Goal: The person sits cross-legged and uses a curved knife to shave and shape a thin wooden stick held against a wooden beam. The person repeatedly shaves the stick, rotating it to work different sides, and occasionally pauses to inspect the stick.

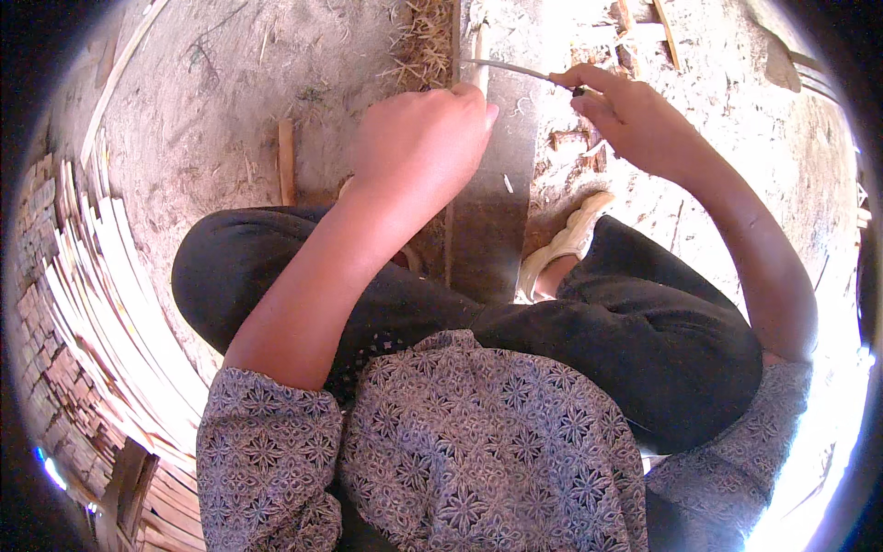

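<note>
Left hand (pixel 418 138) clenched over the top of an upright wooden board (pixel 492 202) standing between the knees. Right hand (pixel 630 115) grasping a knife (pixel 510 69), blade laid across the board's top edge. Stacked split strips (pixel 101 285) lie at left; wood scraps (pixel 575 138) litter the dirt floor (pixel 212 101) beside a sandalled foot (pixel 566 248).

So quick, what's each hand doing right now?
Left hand: closed in a fist around a thin pale strip.
Right hand: closed on the handle of a knife.
</note>
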`<state>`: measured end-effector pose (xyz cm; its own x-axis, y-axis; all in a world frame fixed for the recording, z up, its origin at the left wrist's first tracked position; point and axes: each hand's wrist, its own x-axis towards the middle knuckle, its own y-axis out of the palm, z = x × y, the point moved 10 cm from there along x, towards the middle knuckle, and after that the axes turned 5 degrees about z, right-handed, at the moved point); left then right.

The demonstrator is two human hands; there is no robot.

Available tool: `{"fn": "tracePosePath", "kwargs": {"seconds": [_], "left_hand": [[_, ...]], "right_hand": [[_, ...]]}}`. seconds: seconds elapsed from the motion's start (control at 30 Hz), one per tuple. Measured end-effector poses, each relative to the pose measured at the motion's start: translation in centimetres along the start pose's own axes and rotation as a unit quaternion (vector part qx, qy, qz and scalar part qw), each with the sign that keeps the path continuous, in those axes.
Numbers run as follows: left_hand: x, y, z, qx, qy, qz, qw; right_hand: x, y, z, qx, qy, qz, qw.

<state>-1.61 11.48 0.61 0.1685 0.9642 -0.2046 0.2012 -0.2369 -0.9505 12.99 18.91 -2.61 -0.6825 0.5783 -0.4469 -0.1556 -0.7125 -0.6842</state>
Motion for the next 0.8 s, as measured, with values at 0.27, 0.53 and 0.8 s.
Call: {"fn": "tracePosePath", "kwargs": {"seconds": [0.27, 0.53, 0.8], "left_hand": [[1.4, -0.3, -0.9, -0.027, -0.004, 0.0, 1.0], [0.3, -0.1, 1.0, -0.008, -0.024, -0.001, 1.0], [1.0, -0.8, -0.1, 0.009, 0.012, -0.031, 0.999]], "right_hand": [[8.7, 1.6, -3.8, -0.32, -0.114, -0.005, 0.94], [1.2, 0.3, -0.3, -0.014, 0.026, 0.028, 0.999], [7.3, 0.8, -5.9, -0.186, -0.052, -0.026, 0.981]]}}
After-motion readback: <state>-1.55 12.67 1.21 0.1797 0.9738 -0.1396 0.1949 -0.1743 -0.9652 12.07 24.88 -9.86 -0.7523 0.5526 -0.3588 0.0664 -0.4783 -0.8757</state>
